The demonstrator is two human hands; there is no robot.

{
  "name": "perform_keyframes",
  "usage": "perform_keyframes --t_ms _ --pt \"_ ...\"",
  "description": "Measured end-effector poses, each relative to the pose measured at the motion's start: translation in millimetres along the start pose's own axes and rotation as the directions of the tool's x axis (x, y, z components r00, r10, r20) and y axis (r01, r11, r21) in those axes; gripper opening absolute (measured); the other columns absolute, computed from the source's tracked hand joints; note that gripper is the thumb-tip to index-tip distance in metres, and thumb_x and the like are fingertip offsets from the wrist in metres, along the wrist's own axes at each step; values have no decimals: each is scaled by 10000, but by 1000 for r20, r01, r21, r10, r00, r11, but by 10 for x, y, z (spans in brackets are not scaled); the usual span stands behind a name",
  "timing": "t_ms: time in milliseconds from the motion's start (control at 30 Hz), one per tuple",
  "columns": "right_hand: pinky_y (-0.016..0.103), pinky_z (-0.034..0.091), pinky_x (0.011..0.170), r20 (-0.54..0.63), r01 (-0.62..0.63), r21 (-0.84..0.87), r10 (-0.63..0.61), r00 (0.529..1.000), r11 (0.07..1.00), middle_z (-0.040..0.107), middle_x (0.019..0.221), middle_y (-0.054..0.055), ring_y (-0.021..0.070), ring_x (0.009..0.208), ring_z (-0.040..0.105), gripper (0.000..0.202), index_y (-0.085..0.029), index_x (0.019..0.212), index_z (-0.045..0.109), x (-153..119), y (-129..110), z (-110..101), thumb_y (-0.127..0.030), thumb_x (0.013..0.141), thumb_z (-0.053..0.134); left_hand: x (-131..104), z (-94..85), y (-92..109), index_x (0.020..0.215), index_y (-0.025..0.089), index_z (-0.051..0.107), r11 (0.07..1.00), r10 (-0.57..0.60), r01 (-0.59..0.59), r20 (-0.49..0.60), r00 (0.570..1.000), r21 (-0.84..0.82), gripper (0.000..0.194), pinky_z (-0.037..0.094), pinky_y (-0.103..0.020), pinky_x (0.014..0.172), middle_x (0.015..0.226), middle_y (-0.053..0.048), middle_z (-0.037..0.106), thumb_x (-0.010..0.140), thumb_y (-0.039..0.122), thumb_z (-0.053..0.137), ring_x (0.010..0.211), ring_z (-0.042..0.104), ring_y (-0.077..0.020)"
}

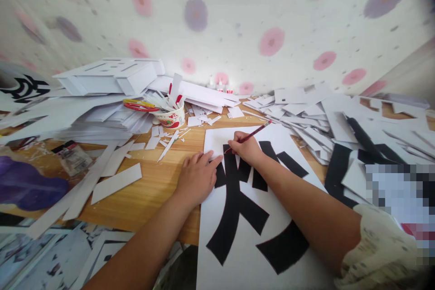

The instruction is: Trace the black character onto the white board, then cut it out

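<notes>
My right hand (247,148) pinches a dark red pencil (253,133) between thumb and curled fingers, close above its point. The shaft slants up and to the right out of my grip, and the tip meets the upper left edge of a black character shape (233,190), just beyond the fingertips. That shape lies flat on a large white sheet (244,258) in front of me, with my right forearm across part of it. My left hand (196,174) lies palm down over the sheet's left edge, its fingers loosely spread; the forefinger reaches right beside the black stroke, near the pencil tip. Past my left hand, on the wooden table (163,199), stands a paper bowl (171,120) of tools, with white offcuts (117,183) nearer me.
</notes>
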State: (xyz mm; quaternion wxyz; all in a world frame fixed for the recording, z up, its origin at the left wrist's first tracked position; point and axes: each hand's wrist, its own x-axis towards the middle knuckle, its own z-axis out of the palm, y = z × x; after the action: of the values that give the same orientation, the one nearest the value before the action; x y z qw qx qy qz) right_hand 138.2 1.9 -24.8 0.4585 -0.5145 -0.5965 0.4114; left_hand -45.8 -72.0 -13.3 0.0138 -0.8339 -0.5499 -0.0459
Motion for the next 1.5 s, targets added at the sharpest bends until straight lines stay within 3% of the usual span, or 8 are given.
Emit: perform_keyframes --t_ms 600,1300,1500 --pt "218 445 458 -34 -85 49 86 996 995 534 480 -54 117 450 549 284 -220 589 399 43 2 26 -268 745 631 7 8 -15 1369 382 509 1000 15 -15 -1 1000 5 495 357 -510 1042 1455 -16 492 903 216 486 1268 447 -301" --pt "226 507 452 -75 -92 151 104 992 984 540 498 -54 116 472 571 306 -213 573 428 137 98 92 -295 688 700 15 3 -20 1373 382 508 1000 -1 1 29 1000 -5 506 357 -534 1039 1465 -23 483 898 208 488 1276 444 -314" --pt "257 524 531 -168 -65 201 100 981 977 567 526 -45 130 525 599 326 -231 607 382 128 56 -16 -415 754 608 13 -65 -21 1369 380 508 1000 6 -6 62 998 1 501 361 -546 1013 1458 -32 492 900 205 481 1271 454 -318"
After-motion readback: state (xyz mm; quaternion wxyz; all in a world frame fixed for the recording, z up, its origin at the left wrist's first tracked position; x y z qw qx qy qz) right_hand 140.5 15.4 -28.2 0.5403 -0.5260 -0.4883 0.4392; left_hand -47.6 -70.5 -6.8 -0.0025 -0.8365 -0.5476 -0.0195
